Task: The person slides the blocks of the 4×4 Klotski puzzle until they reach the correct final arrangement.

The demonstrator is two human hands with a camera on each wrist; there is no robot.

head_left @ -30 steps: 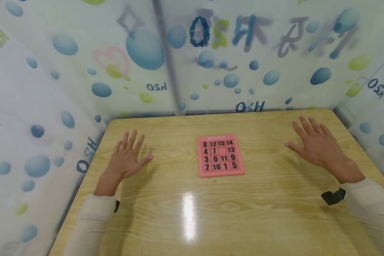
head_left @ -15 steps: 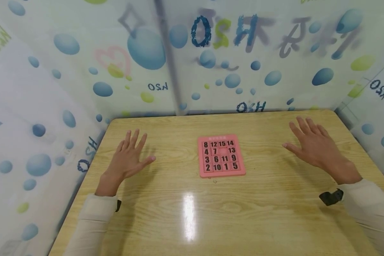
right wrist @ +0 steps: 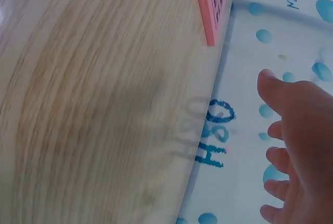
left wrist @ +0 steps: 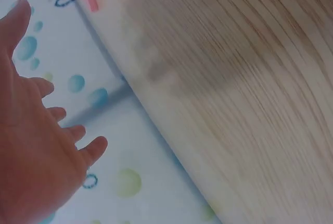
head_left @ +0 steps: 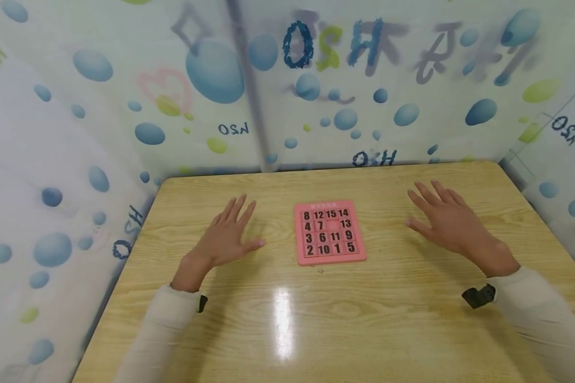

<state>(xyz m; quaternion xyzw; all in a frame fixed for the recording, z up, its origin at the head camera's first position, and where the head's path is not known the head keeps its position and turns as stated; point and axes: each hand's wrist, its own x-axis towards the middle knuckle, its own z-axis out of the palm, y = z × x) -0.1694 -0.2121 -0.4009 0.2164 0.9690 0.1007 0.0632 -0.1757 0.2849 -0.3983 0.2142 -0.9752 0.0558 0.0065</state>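
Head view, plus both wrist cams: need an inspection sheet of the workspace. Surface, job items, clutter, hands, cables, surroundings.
Surface: wood-grain tabletop, with a bright glare streak near the middle.
Job's things: pink number sliding puzzle, lying face up; one open slot, second row from the top, third column.
Clutter: tiny marks just below the puzzle's near edge, too small to identify.
Left hand: left of the puzzle, fingers extended, holding nothing, apart from it.
Right hand: right of the puzzle, fingers extended, holding nothing, apart from it.
Cables: nothing seen.
Surroundings: pale wall covering with blue and green spots and lettering, behind and beside the tabletop.
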